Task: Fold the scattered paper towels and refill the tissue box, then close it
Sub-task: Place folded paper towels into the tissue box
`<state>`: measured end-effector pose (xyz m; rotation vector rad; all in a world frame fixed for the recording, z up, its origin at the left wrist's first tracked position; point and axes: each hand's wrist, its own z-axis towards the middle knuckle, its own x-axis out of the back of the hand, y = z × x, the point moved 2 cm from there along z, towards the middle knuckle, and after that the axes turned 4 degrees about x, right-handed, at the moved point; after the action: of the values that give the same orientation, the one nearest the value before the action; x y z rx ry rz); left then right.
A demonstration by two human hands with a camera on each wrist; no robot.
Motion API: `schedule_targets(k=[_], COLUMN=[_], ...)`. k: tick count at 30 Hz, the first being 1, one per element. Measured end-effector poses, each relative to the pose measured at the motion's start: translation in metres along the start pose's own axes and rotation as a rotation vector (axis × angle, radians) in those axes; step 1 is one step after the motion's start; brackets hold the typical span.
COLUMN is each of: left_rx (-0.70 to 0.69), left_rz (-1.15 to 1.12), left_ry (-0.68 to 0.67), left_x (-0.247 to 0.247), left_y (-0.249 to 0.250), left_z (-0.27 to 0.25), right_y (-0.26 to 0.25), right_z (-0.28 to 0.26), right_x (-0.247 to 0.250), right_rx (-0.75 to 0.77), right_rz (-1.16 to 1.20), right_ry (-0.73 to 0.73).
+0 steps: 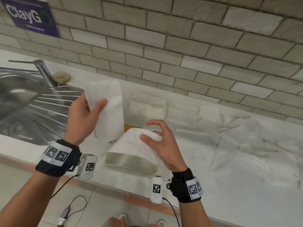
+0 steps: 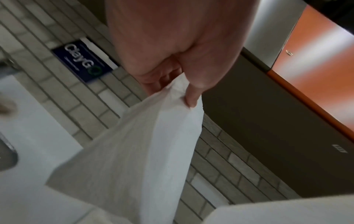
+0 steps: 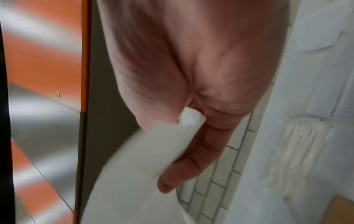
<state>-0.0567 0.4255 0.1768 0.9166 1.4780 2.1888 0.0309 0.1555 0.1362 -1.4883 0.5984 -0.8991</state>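
A white paper towel [image 1: 113,110] hangs above the counter, held by both hands and bent into a loop. My left hand [image 1: 93,102] grips its upper end, thumb on the front [image 2: 191,97]. My right hand [image 1: 151,134] pinches the other end over the curved fold [image 1: 131,145], with the index finger lifted. In the right wrist view the towel [image 3: 143,159] runs between thumb and fingers [image 3: 191,159]. A tan corner [image 1: 131,126] shows under the towel; it may be the tissue box, mostly hidden. A stack of folded towels [image 1: 147,105] lies behind on the counter.
Loose crumpled towels [image 1: 246,141] cover the counter to the right. A steel sink and drainer [image 1: 24,99] with a tap [image 1: 44,71] sits to the left. A brick wall [image 1: 180,46] stands close behind. The counter's front edge [image 1: 114,185] is below my wrists.
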Motion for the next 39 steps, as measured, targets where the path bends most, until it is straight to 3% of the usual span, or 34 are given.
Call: schedule_targets(k=[4, 10, 15, 20, 22, 24, 26, 27, 29, 32, 35, 39], left_rx=[0.03, 0.094, 0.107, 0.118, 0.113, 0.124, 0.145, 0.15, 0.172, 0.213, 0.145, 0.094], left_rz=[0.023, -0.015, -0.086, -0.158, -0.181, -0.213, -0.277, -0.303, -0.322, -0.302, -0.019, 0.315], left_ry=[0.028, -0.048, -0.156, -0.263, -0.296, -0.319, -0.336, -0.338, -0.307, -0.199, -0.143, -0.272], left_x=[0.041, 0.046, 0.03, 0.006, -0.004, -0.013, -0.024, -0.03, -0.037, -0.036, -0.029, -0.046], left_y=[-0.027, -0.053, -0.054, -0.045, -0.041, -0.033, -0.024, -0.022, -0.021, -0.035, -0.061, -0.112], left_z=[-0.002, -0.019, -0.031, -0.041, -0.044, -0.047, -0.05, -0.05, -0.049, -0.044, -0.048, -0.063], right_y=[0.047, 0.111, 0.12, 0.091, 0.069, 0.039, 0.015, 0.011, 0.018, 0.044, 0.071, 0.112], right_z=[0.009, 0.02, 0.024, 0.026, 0.022, 0.013, 0.004, 0.001, 0.001, -0.004, -0.019, -0.03], right_x=[-0.024, -0.052, -0.048, -0.044, -0.036, -0.034, -0.043, -0.048, -0.054, -0.045, -0.037, -0.034], right_rx=[-0.086, -0.173, -0.148, -0.065, 0.021, 0.124, 0.081, 0.024, -0.056, -0.117, -0.176, -0.214], right_rz=[-0.178, -0.46, -0.756, -0.992, -0.837, -0.369, 0.009, 0.088, 0.001, -0.057, 0.06, -0.366], right_ry=[0.079, -0.086, -0.159, -0.164, -0.018, 0.125, 0.071, 0.014, 0.001, 0.19, 0.34, 0.408])
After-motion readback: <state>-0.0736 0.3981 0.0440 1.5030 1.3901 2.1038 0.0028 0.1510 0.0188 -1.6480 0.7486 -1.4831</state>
